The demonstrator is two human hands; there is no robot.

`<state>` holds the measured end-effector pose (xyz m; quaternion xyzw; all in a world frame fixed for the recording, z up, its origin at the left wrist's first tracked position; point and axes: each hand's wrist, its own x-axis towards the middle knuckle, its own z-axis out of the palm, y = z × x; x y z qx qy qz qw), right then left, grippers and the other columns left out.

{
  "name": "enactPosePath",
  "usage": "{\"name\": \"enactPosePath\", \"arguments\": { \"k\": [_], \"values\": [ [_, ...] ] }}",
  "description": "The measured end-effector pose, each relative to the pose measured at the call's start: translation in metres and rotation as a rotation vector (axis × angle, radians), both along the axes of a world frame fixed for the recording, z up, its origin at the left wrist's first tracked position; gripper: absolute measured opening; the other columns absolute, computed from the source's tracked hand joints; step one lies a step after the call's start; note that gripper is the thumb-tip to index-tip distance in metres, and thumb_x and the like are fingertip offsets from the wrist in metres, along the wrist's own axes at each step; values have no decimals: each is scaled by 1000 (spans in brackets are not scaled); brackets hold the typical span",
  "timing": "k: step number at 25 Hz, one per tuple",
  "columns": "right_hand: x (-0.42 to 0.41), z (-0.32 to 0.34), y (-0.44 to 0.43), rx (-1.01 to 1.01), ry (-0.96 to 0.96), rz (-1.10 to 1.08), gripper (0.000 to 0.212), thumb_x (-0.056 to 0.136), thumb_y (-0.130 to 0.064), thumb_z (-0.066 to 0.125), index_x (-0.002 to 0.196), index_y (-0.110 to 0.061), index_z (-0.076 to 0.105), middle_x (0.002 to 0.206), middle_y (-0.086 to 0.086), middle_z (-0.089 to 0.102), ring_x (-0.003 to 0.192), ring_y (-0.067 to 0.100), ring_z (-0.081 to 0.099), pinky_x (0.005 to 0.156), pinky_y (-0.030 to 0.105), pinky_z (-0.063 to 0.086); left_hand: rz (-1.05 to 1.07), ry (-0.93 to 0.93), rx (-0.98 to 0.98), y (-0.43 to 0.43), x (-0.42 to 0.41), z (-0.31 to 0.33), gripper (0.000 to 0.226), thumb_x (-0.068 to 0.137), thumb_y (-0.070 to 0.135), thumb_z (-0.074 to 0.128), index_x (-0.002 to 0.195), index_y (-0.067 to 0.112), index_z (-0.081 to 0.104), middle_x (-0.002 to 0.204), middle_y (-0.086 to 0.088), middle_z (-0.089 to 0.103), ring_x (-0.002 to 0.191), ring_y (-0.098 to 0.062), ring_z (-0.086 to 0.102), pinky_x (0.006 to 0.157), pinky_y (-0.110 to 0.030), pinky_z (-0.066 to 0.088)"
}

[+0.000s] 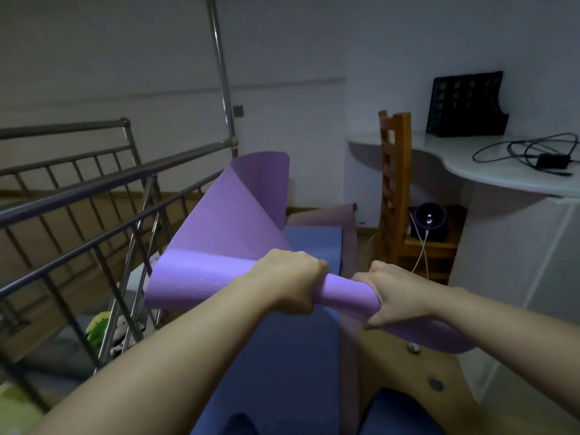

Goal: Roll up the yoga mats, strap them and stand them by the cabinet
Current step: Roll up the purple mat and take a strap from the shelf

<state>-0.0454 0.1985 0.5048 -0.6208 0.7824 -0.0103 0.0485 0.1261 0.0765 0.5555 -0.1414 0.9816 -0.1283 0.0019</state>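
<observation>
A person holds a half-rolled purple mat (226, 221) at chest height above a blue mat (282, 356) spread on the floor (401, 365). Both hands clamp the roll, fingers (309, 271) curled round it: the left hand (292, 277) at mid-length, the right hand (398, 296) at the tight near end. The roll's long axis runs crosswise, flaring into a loose cone toward the railing (94, 196). The unrolled sheet rises away from the hands, forward and up. The left hand is nearer the slack side, so evening the roll likely falls to it. The desk (470, 164) stands to the right.
</observation>
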Motion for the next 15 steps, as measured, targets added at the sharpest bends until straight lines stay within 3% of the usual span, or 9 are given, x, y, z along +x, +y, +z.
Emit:
{"name": "enactPosePath", "arguments": {
  "k": [2,4,7,9,12,15],
  "values": [
    [5,-19,6,108,-39,-59,41,69,-44,73,103,-25,60,98,-1,60,94,16,53,79,30,46,30,-39,76,2,13,-24,30,77,19,59,105,24,48,95,0,60,73,-24,47,62,-31,37],
    [10,-26,8,148,-44,-80,28,72,-34,72,96,-21,63,91,-1,64,83,15,60,67,26,47,61,-46,141,-1,21,-43,32,76,22,61,105,24,46,97,-1,60,77,-25,49,63,-31,37],
    [17,-16,6,203,150,-49,24,73,-35,68,84,-15,65,80,2,64,71,20,60,56,28,44,96,-77,218,-7,28,-62,38,78,28,64,111,24,45,107,-5,61,94,-29,56,67,-32,37],
    [26,-6,6,283,214,1,25,76,-35,68,80,-12,61,72,4,58,68,23,54,56,29,40,124,-135,306,-13,31,-72,37,77,27,66,109,24,48,111,-6,61,101,-29,56,73,-34,43],
    [42,-5,5,404,153,-1,25,80,-34,68,78,-13,56,65,1,49,68,23,49,55,27,37,174,-262,402,-19,34,-80,35,72,28,73,98,28,51,105,-2,62,99,-26,59,83,-39,50],
    [51,-18,8,495,28,-63,28,76,-35,71,87,-11,63,74,0,54,75,24,55,64,31,45,169,-252,281,-10,38,-87,39,72,27,74,105,22,52,108,-6,63,99,-29,60,75,-36,48]
  ]
}}
